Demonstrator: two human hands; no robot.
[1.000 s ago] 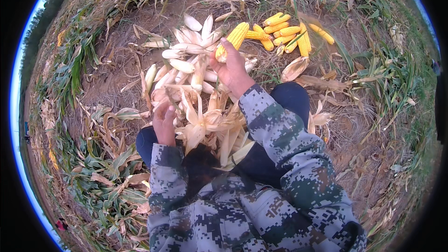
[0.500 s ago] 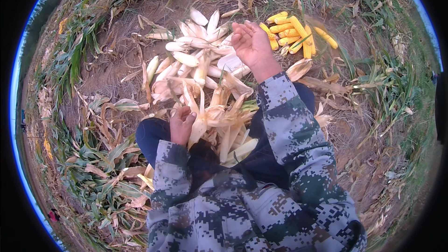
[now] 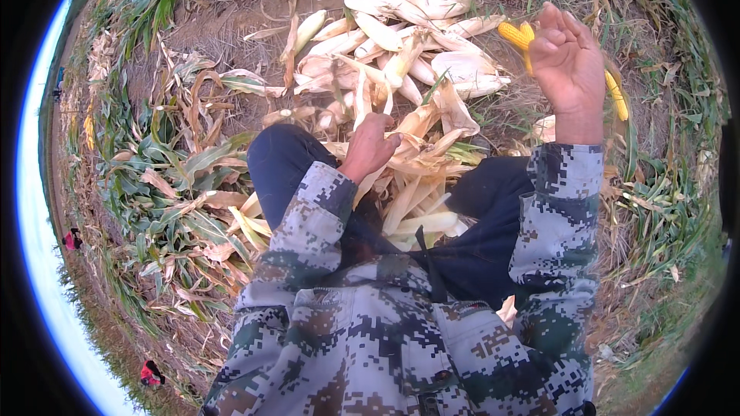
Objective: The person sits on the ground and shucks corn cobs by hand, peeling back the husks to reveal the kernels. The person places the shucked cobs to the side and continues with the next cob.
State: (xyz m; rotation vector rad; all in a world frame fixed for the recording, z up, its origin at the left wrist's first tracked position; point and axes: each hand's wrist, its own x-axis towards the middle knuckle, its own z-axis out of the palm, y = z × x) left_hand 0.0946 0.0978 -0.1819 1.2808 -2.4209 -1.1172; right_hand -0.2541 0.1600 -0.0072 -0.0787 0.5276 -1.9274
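Observation:
My right hand [image 3: 569, 62] is raised at the upper right, palm showing and fingers loosely bent, with nothing in it. It covers much of the group of husked yellow corn cobs [image 3: 512, 34]; one more cob [image 3: 617, 95] shows on its right. My left hand [image 3: 371, 144] reaches over loose peeled husks [image 3: 416, 194] between my knees, thumb apart from the fingers. I see nothing held in it, though its fingertips are close to a pale strip of husk. Beyond it lies a heap of corn ears in pale husks [image 3: 378, 32].
My bent knees, the left knee [image 3: 285, 146] and the right knee [image 3: 493, 185], flank the peeled husks. Green and dry corn stalks [image 3: 181, 216] cover the ground on the left, with more leaves at the right. A figure in red [image 3: 151, 374] is far off at lower left.
The view has shifted, so the heap sits higher and further right. My left hand has moved from beside my knee toward the husks. My right hand has moved right, over the yellow cobs.

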